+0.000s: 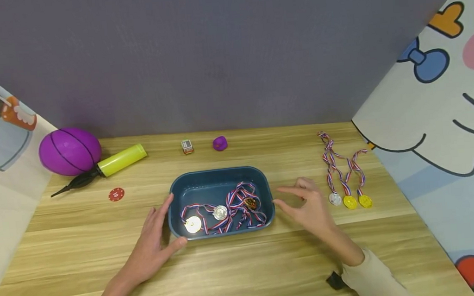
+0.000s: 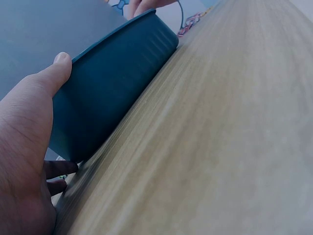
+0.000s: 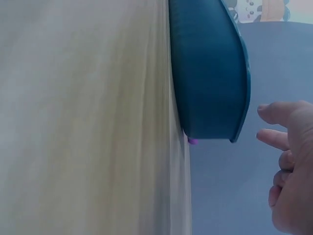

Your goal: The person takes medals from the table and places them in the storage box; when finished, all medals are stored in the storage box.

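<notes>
A dark blue plastic basin (image 1: 218, 176) sits on the table. Inside lie a gold medal (image 1: 193, 224), a silver medal (image 1: 220, 212) and a bronze-coloured medal (image 1: 250, 203), their striped ribbons (image 1: 234, 201) tangled together. My left hand (image 1: 154, 240) spans the basin's near left corner, fairly straight fingers along the left side and thumb at the front rim. In the left wrist view that thumb (image 2: 58, 71) touches the basin's wall. Just off the right rim, my right hand (image 1: 310, 205) holds nothing; its index finger and thumb stretch toward the basin with a gap between them, the other fingers folded in.
Right of the basin lie a silver medal (image 1: 335, 199) and two gold medals (image 1: 350, 202) on ribbons. At the back left are a purple ball (image 1: 70, 152) and a yellow hand pump (image 1: 122, 160). A red chip (image 1: 116, 194), a small box (image 1: 187, 146) and a purple object (image 1: 220, 143) lie nearby.
</notes>
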`<state>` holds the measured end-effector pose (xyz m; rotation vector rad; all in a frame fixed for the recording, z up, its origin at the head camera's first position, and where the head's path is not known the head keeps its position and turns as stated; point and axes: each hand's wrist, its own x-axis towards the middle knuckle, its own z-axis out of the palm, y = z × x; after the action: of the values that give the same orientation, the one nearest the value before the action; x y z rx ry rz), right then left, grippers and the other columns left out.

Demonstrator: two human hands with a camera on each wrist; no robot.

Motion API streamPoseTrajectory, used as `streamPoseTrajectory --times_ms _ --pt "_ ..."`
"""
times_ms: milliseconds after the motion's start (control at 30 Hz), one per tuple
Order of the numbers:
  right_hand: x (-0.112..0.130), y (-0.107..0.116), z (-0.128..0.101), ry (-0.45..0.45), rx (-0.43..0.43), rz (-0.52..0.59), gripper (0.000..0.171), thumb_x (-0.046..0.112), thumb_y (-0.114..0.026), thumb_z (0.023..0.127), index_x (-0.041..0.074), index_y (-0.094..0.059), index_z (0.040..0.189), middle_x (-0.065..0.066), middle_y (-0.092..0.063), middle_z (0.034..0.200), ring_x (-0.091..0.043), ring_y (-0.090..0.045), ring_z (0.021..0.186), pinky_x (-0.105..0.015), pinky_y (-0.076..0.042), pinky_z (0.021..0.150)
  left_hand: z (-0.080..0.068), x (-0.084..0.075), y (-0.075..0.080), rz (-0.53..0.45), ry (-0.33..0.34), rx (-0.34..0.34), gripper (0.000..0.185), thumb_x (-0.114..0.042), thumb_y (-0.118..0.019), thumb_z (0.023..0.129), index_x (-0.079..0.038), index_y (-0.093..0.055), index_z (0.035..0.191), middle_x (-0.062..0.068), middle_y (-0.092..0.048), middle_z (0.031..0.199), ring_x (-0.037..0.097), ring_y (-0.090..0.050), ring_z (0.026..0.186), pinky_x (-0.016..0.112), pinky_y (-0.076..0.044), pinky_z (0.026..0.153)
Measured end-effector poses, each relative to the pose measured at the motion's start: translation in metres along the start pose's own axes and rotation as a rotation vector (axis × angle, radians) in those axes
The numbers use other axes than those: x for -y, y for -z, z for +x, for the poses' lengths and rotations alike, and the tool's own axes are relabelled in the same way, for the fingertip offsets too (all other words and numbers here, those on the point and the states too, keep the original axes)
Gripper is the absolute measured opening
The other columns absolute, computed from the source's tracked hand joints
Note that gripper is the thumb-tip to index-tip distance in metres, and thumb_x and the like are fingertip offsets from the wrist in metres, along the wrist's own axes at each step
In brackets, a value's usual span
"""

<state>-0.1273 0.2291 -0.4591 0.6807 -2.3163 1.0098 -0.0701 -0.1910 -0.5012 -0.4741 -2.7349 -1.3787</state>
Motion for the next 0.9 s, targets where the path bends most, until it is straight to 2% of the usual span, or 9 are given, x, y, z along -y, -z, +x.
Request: streamPoseTrajectory --times_ms 200,400,567,733,900 --pt "-0.009 0.011 -0.009 -0.022 -0.032 -0.004 0.032 0.001 -0.099 0.071 0.004 -0.089 0.101 0.005 -0.041 0.071 -0.011 -0.033 0.069 -0.024 -0.029 0.067 0.0 0.001 -0.001 -0.004 -0.01 -0.005 0.11 -0.038 -0.086 0.095 -0.035 -0.016 0.18 0.02 -0.032 0.18 0.064 -0.013 0.163 0.083 -0.012 0.128" --pt "-0.016 0.021 -0.017 -0.038 -0.071 -0.039 0.034 -0.002 -0.098 0.068 0.003 -0.089 0.1 -0.004 -0.042 0.067 -0.012 -0.032 0.068 -0.025 -0.028 0.07 -0.001 0.0 -0.001 -0.008 -0.004 -0.006 0.11 -0.035 -0.087 0.095 -0.036 -0.017 0.179 0.02 -0.032 0.179 0.064 -0.012 0.163 0.084 -0.013 0.127" --pt "-0.019 0.029 -0.022 -0.08 -0.078 -0.025 0.032 -0.002 -0.097 0.071 0.002 -0.088 0.102 -0.009 -0.042 0.067 -0.012 -0.031 0.068 -0.024 -0.028 0.068 -0.002 0.0 0.0 -0.005 0.004 -0.005 0.109 -0.037 -0.087 0.095 -0.037 -0.017 0.179 0.019 -0.032 0.18 0.065 -0.011 0.162 0.087 -0.014 0.124" --pt "-0.025 0.035 -0.028 -0.099 -0.1 -0.022 0.03 -0.001 -0.096 0.074 0.002 -0.088 0.103 -0.01 -0.043 0.067 -0.016 -0.033 0.066 -0.024 -0.028 0.066 -0.002 0.0 0.0 0.001 0.002 -0.005 0.109 -0.037 -0.087 0.095 -0.036 -0.017 0.179 0.02 -0.032 0.18 0.065 -0.011 0.162 0.086 -0.014 0.125" --pt "-0.031 0.039 -0.033 -0.128 -0.111 -0.033 0.032 -0.007 -0.096 0.07 0.0 -0.088 0.1 -0.01 -0.04 0.066 -0.014 -0.031 0.066 -0.024 -0.028 0.066 -0.001 0.001 0.0 0.001 -0.013 -0.006 0.109 -0.038 -0.086 0.096 -0.035 -0.017 0.18 0.019 -0.032 0.18 0.064 -0.013 0.163 0.083 -0.013 0.127"
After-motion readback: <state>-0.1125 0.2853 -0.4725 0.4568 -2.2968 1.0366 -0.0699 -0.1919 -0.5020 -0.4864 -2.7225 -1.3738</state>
